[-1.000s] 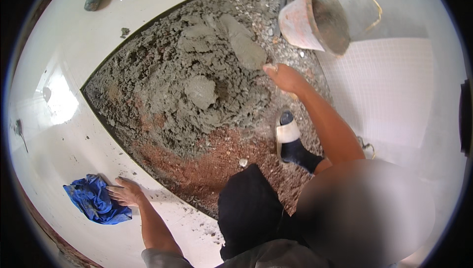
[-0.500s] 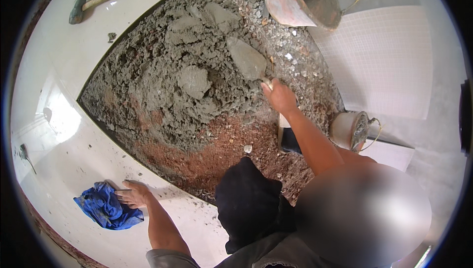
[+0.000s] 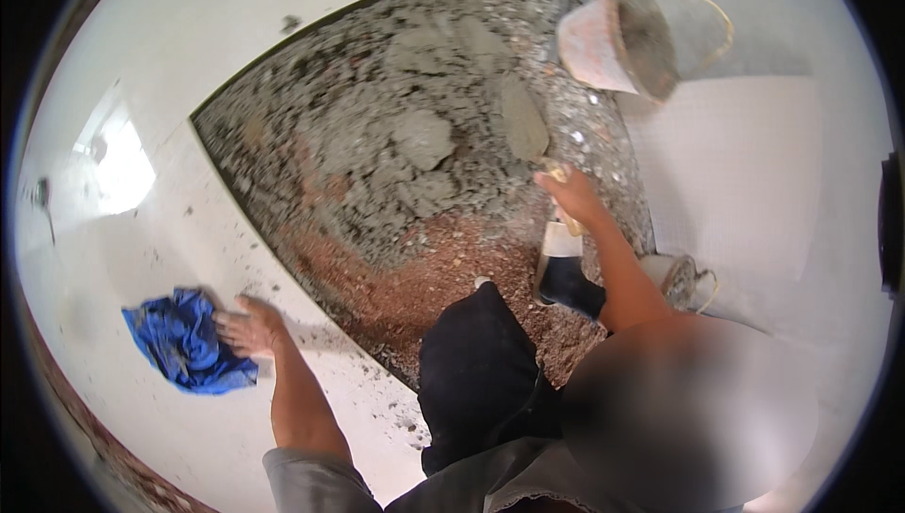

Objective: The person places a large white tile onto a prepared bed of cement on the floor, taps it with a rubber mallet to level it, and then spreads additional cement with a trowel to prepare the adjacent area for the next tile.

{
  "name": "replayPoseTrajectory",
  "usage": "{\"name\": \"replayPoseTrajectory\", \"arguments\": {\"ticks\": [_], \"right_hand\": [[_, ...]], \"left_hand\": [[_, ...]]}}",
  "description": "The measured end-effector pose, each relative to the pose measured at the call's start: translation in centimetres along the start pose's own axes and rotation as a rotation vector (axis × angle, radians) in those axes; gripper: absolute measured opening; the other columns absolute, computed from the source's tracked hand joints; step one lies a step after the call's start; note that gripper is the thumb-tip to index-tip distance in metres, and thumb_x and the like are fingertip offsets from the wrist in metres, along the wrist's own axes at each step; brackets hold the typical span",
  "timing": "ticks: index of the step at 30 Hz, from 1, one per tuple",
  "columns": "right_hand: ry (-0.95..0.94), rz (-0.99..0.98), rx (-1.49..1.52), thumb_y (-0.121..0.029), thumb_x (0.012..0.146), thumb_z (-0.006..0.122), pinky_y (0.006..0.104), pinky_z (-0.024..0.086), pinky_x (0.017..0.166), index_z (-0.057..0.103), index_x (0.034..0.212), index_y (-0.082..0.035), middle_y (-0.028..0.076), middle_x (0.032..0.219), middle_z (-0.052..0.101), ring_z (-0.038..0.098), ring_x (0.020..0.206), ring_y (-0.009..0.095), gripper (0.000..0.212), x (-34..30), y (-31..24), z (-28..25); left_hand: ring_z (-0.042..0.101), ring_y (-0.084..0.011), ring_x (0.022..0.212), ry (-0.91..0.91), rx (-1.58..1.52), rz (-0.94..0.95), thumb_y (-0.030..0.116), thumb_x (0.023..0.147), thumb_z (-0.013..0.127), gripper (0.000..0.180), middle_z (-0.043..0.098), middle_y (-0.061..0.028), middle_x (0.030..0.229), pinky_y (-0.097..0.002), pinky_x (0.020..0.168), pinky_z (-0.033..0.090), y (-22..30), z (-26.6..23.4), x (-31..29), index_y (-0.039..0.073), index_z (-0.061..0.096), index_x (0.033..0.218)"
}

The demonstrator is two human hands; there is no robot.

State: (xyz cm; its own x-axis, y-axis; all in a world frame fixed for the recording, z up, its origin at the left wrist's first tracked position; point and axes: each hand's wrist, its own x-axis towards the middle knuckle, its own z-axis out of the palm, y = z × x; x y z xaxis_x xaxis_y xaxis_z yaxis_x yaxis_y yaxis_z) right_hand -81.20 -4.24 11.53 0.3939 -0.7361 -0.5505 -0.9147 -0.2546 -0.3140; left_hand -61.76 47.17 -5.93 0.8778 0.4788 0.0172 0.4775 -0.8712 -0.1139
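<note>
Head view: right hand (image 3: 572,194) fingers wrap a trowel (image 3: 524,119); left hand (image 3: 247,326) fingers spread against blue cloth (image 3: 184,341).

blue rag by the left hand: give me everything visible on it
The blue rag is a crumpled, bunched piece of bright blue cloth, lying flat on the glossy white floor tile at lower left. The left hand rests against its right edge, fingers spread toward it. Specks of grey mortar dot the tile nearby. The rag's underside is hidden.
</note>
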Motion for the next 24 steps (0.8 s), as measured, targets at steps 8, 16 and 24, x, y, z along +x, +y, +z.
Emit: {"name": "replayPoseTrajectory", "arguments": {"ticks": [8,16,24], "right_hand": [[-0.428,-0.004,0.136,-0.019,0.082,0.061,0.0287,0.046,0.042,0.055,0.116,0.006,0.007,0.064,0.058,0.055,0.046,0.013,0.042,-0.4,-10.2,3.7],[-0.31,-0.157,-0.4,-0.026,0.081,0.061,0.0401,0.052,0.074,0.055,0.113,0.007,0.021,0.085,0.065,0.065,0.075,0.032,0.047,-7.3,-7.7,10.7],[-0.246,-0.205,-0.265,-0.038,0.079,0.064,0.0424,0.049,0.073,0.057,0.104,0.002,0.024,0.09,0.064,0.064,0.082,0.036,0.047,-8.5,-4.7,5.5]], "left_hand": [[0.013,-0.032,0.143,-0.104,-0.128,-0.011,0.065,0.091,0.028,0.079,0.019,-0.0143,0.154,-0.0596,0.11,0.009,0.7,-2.0,-0.6,0.012,0.019,0.149],[0.011,-0.0286,0.144,-0.052,-0.147,-0.001,0.063,0.091,0.031,0.078,0.017,-0.0127,0.155,-0.0598,0.111,0.008,1.2,-2.7,-0.9,0.013,0.017,0.15],[0.011,-0.0283,0.144,-0.078,-0.113,-0.018,0.061,0.091,0.032,0.077,0.017,-0.0117,0.155,-0.0559,0.111,0.009,1.2,-2.6,-0.7,0.013,0.017,0.15]]}}
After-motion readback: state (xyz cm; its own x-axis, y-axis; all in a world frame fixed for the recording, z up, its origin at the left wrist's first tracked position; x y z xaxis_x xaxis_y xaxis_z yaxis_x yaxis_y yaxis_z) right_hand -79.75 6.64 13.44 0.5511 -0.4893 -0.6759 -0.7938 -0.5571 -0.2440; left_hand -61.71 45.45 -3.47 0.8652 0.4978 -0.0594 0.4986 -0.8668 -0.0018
